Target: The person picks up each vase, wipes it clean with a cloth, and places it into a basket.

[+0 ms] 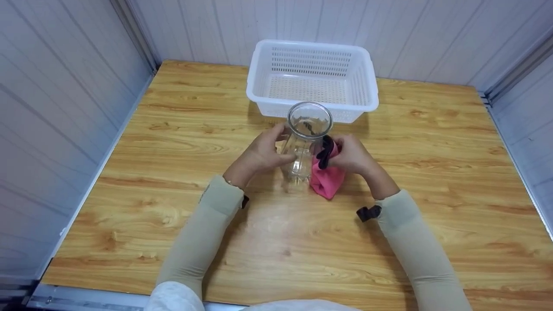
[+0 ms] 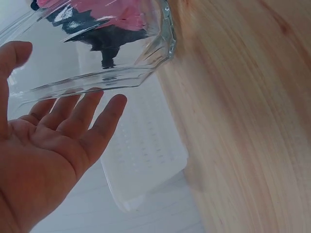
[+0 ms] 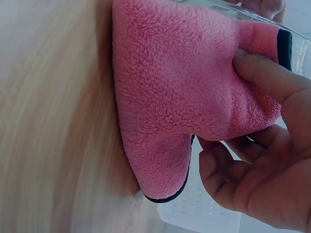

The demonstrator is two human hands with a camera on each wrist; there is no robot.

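Observation:
A tall, clear glass jar [image 1: 309, 123] with a thick round rim stands between the hands, mouth up. My left hand [image 1: 263, 149] loosely holds its left side, thumb in front and fingers behind; in the left wrist view the fingertips [image 2: 116, 103] lie along the glass and the palm is apart from it. From the right, my right hand [image 1: 352, 154] pinches a fluffy pink cloth [image 3: 170, 82] with dark edging between thumb and fingers. Part of this cloth lies against the jar's right side, and a corner hangs down toward the table.
Behind the jar, a white perforated plastic basket [image 1: 371, 101] stands near the back wall. The wood-grain tabletop [image 1: 276, 259] spreads around it, with pale panel walls [image 1: 73, 99] at the back and both sides.

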